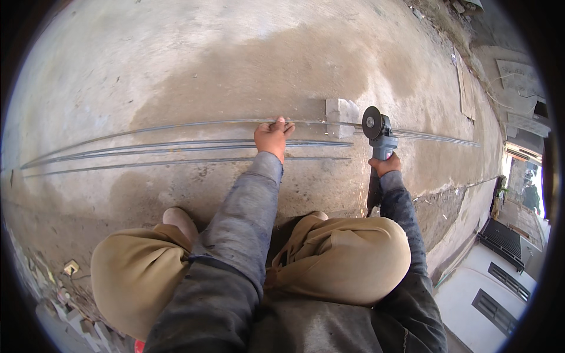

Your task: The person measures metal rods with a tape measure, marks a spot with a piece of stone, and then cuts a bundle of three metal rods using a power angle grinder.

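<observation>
My left hand (272, 139) is closed on a long thin steel rod (200, 123), fingers and thumb pinching it from above. That rod passes over a pale block (341, 110) towards the right. My right hand (386, 164) grips an angle grinder (384, 143) with a grey-blue body, held upright just right of the block. Its dark disc (372, 122) is at the rod, and small orange sparks (362, 191) fall below it. The exact contact point is hidden behind the disc. Closer to me lie several cut rods (194, 145) and a single separate rod (223, 160).
My knees (347, 259) are bent close behind the rods on a concrete floor (194, 41) with a large damp brown patch. More rod ends (438, 137) stretch out at right. A yellowish socket box (71, 267) and rubble lie lower left. A white wall (482, 294) stands lower right.
</observation>
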Demonstrator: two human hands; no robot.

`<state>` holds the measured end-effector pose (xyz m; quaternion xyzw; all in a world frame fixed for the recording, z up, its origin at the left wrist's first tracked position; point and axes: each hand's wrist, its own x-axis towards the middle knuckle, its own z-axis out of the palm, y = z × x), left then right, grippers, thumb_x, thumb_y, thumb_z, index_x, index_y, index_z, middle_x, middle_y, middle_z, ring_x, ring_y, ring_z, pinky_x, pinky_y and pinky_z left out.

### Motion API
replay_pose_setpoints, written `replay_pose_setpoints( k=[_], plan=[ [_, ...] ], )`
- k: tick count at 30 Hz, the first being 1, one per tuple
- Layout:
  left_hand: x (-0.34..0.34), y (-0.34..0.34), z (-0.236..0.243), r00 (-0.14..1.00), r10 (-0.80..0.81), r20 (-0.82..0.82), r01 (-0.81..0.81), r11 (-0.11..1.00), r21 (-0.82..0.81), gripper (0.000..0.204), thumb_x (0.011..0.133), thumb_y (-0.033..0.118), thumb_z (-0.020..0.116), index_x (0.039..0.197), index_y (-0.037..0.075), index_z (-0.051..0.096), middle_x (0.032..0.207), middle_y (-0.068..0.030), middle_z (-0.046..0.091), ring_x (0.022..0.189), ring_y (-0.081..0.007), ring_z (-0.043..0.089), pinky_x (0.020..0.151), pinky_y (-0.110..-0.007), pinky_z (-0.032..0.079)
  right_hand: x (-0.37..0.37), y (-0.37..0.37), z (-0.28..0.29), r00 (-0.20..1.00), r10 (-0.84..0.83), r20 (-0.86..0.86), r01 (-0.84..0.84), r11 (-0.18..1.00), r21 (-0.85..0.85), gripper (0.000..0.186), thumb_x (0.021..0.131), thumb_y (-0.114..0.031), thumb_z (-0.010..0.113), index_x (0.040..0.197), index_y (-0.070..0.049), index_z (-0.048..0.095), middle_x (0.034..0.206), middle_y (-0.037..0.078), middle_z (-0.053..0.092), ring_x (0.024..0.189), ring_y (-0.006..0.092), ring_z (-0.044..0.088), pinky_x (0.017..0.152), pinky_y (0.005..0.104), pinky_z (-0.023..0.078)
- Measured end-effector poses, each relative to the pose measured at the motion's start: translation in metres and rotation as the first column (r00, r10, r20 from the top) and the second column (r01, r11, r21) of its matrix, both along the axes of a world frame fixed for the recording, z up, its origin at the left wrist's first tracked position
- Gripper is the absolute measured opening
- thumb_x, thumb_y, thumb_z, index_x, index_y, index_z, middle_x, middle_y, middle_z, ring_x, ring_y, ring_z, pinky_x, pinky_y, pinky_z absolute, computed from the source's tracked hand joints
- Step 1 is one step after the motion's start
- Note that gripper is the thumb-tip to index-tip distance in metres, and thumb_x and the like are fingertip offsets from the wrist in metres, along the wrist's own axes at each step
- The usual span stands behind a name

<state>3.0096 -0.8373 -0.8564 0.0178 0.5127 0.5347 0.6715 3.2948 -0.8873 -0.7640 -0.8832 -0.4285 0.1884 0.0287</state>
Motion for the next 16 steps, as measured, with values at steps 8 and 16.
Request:
replay_pose_setpoints(
  k=[8, 16],
  plan=[
    [-0.001, -0.001, 0.003, 1.000, 0.017, 0.007, -0.017, 0.999, 0.027, 0.020, 0.087, 0.005, 0.048, 0.092, -0.014, 0.048, 0.091, -0.0183, 0.056, 0.081, -0.0235, 0.060, 0.075, -0.031, 0.055, 0.000, -0.020, -0.004, 1.000, 0.011, -0.003, -0.011, 1.000, -0.007, 0.052, 0.052, -0.025, 0.070, 0.094, 0.002, 0.057, 0.089, 0.017, 0.063, 0.085, 0.0292, 0.061, 0.074, 0.0356, 0.048],
    [-0.001, 0.000, -0.004, 1.000, 0.019, 0.003, -0.019, 1.000, 0.019, 0.021, 0.087, 0.006, 0.049, 0.095, -0.014, 0.048, 0.093, -0.0185, 0.057, 0.083, -0.0239, 0.060, 0.075, -0.031, 0.055, 0.000, -0.002, -0.004, 1.000, -0.010, -0.007, 0.010, 0.999, -0.034, 0.049, 0.053, -0.026, 0.071, 0.092, 0.001, 0.059, 0.089, 0.017, 0.063, 0.085, 0.0288, 0.061, 0.076, 0.0357, 0.047]
  ],
)
